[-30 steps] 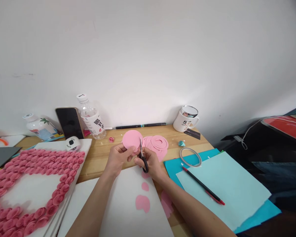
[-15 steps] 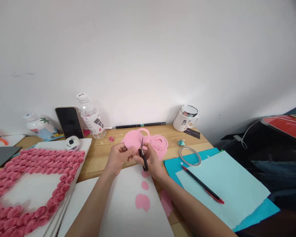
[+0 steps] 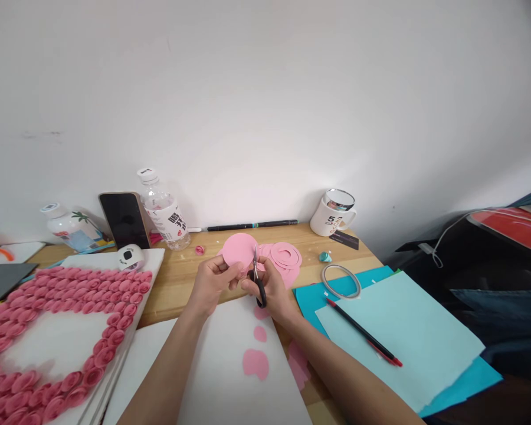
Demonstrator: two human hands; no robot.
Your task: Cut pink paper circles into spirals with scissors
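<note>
My left hand (image 3: 211, 284) pinches the lower edge of a round pink paper disc (image 3: 239, 250) between thumb and fingers, holding it up above the table. My right hand (image 3: 272, 288) is closed around the black handles of a small pair of scissors (image 3: 259, 288). Their blades point upward along the disc's right edge. Behind the hands lies a pile of pink paper rings and spiral cut pieces (image 3: 287, 255). Pink paper scraps (image 3: 255, 363) rest on the white board (image 3: 230, 378) beneath my forearms.
At left, a board carries rows of pink paper roses (image 3: 101, 354). A phone (image 3: 124, 219) and water bottle (image 3: 164, 212) stand behind it. On the right are a mug (image 3: 331, 213), a tape roll (image 3: 341, 281), a pen (image 3: 363, 330) and blue paper sheets (image 3: 407, 336).
The thin pink strip that curved behind the disc's upper right is no longer visible there. The disc has turned slightly in my left hand; both hands stay almost in place.
</note>
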